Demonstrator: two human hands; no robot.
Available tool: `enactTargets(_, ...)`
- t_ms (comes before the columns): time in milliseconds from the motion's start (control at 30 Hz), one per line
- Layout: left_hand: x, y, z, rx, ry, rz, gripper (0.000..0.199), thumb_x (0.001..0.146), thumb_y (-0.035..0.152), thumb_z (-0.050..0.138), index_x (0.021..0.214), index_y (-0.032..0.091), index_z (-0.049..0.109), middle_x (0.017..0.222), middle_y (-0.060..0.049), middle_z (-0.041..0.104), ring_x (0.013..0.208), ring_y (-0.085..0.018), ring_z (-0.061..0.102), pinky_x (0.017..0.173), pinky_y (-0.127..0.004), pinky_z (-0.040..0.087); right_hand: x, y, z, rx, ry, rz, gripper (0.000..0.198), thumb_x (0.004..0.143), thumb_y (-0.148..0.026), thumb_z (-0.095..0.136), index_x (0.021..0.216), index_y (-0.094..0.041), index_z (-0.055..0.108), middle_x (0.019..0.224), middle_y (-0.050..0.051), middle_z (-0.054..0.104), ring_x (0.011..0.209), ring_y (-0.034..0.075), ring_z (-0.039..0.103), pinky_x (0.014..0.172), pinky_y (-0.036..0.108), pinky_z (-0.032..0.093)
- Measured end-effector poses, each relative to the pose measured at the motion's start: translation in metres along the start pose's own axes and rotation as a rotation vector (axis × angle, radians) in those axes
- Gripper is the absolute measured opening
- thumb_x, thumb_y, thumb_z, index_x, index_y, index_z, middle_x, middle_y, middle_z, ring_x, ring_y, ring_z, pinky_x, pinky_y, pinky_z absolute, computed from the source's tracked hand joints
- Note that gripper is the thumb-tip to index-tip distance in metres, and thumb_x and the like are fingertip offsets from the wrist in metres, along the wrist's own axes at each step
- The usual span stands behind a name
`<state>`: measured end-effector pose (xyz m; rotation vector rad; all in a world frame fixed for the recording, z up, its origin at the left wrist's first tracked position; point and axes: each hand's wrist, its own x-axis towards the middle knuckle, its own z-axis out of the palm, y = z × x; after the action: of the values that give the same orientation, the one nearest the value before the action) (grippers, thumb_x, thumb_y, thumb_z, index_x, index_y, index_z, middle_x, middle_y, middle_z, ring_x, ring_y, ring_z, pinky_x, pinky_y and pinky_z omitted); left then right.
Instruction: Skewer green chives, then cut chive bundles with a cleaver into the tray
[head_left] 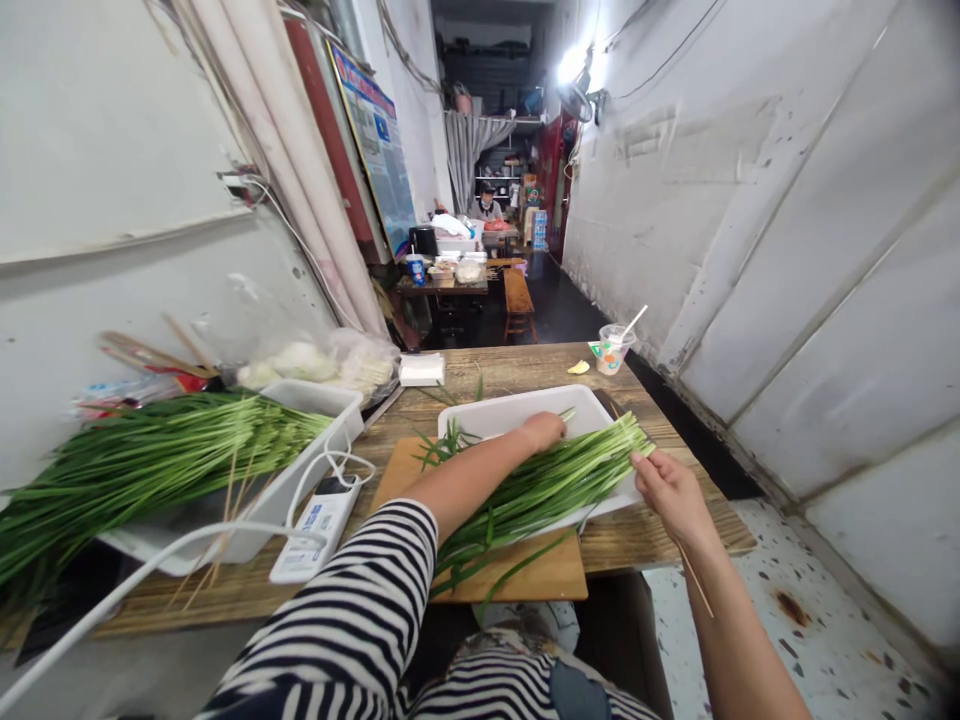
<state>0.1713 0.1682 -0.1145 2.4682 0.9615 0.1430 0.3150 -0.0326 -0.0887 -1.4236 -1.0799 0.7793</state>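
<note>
Clearly, your work centres on the long green stalks [551,475], which lie slantwise in the white tray [517,402], pale cut ends toward your right and leafy tips hanging over the near side above the wooden board [559,578]. Your right hand [675,490] is at those cut ends, thumb and forefinger pressed together; they look to be pinching a thin skewer [697,580], whose other end juts out below the hand near your wrist. Your left hand [544,432] reaches over the tray just beyond the bundle, its fingers curled downward; I cannot tell whether they grip anything, since their tips are hidden.

To handle this well, keep the right pinch light and close to the stalk ends, so the tender stems are less likely to bruise or split. Mind the loose end of the skewer by your forearm. Let your left fingers lift stalks by the firm pale part rather than the limp leaves, and keep the cut ends level. Trailing leaves over the bench [517,362] edge could snag on your striped sleeve [375,590], so hold that arm slightly raised.
</note>
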Motion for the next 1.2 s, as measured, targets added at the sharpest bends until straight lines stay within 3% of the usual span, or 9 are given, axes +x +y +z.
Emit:
enactTargets(100, 0.005, 0.0, -0.007, -0.056, 0.054, 0.024, 0.009, 0.065, 0.011, 0.07, 0.064, 0.02, 0.074, 0.075, -0.008, 0.073, 0.085, -0.023, 0.065, 0.08, -0.026, 0.044, 0.0, -0.002, -0.001, 0.01, -0.013, 0.017, 0.048, 0.08, -0.061, 0.061, 0.065, -0.02, 0.043, 0.047, -0.007, 0.035, 0.041, 0.005, 0.023, 0.037, 0.02, 0.016)
enactTargets(233, 0.011, 0.006, -0.022, -0.157, 0.165, 0.04, 0.019, 0.08, 0.02, 0.06, 0.088, 0.02, 0.077, 0.088, -0.005, 0.075, 0.085, -0.017, 0.065, 0.078, -0.023, 0.045, 0.0, -0.006, 0.0, 0.021, -0.027, 0.027, 0.048, 0.079, -0.061, 0.062, 0.065, -0.019, 0.044, 0.047, -0.007, 0.036, 0.041, 0.004, 0.024, 0.038, 0.02, 0.016)
enactTargets(433, 0.01, 0.026, -0.029, -0.704, 0.159, -0.03, 0.031, 0.082, 0.024, 0.059, 0.11, 0.014, 0.07, 0.084, -0.006, 0.074, 0.054, -0.007, 0.055, 0.057, -0.02, 0.044, 0.001, -0.007, 0.001, 0.043, -0.045, 0.042, 0.047, 0.077, -0.062, 0.063, 0.068, -0.019, 0.047, 0.048, -0.007, 0.036, 0.04, 0.004, 0.022, 0.038, 0.019, 0.014)
enactTargets(700, -0.002, 0.034, -0.046, -0.412, 0.279, 0.019, 0.013, 0.078, 0.021, 0.065, 0.081, 0.018, 0.077, 0.08, -0.002, 0.074, 0.076, -0.014, 0.064, 0.075, -0.023, 0.047, 0.001, -0.006, 0.0, 0.029, -0.053, 0.016, 0.048, 0.078, -0.062, 0.062, 0.066, -0.019, 0.046, 0.047, -0.008, 0.034, 0.04, 0.005, 0.022, 0.037, 0.019, 0.015)
enactTargets(833, -0.009, 0.053, -0.044, -0.739, 0.176, -0.012, 0.018, 0.084, 0.023, 0.061, 0.088, 0.011, 0.075, 0.068, -0.003, 0.069, 0.055, -0.009, 0.058, 0.059, -0.021, 0.046, 0.002, -0.006, 0.0, 0.049, -0.064, 0.035, 0.047, 0.077, -0.063, 0.062, 0.068, -0.02, 0.046, 0.047, -0.008, 0.033, 0.04, 0.004, 0.021, 0.037, 0.019, 0.014)
enactTargets(933, -0.014, 0.068, -0.043, -0.956, 0.105, -0.032, 0.018, 0.084, 0.021, 0.062, 0.095, 0.01, 0.072, 0.072, -0.004, 0.07, 0.047, -0.004, 0.051, 0.048, -0.018, 0.039, 0.002, -0.008, 0.001, 0.07, -0.065, 0.049, 0.047, 0.076, -0.064, 0.063, 0.07, -0.019, 0.047, 0.047, -0.009, 0.033, 0.04, 0.004, 0.02, 0.036, 0.019, 0.013)
enactTargets(1200, -0.021, 0.077, -0.048, -1.178, 0.02, -0.078, 0.015, 0.082, 0.014, 0.064, 0.095, 0.007, 0.069, 0.071, -0.004, 0.069, 0.044, -0.003, 0.051, 0.043, -0.017, 0.034, 0.0, -0.008, 0.003, 0.067, -0.036, 0.034, 0.048, 0.076, -0.064, 0.063, 0.07, -0.019, 0.048, 0.046, -0.009, 0.033, 0.039, 0.004, 0.02, 0.037, 0.02, 0.013)
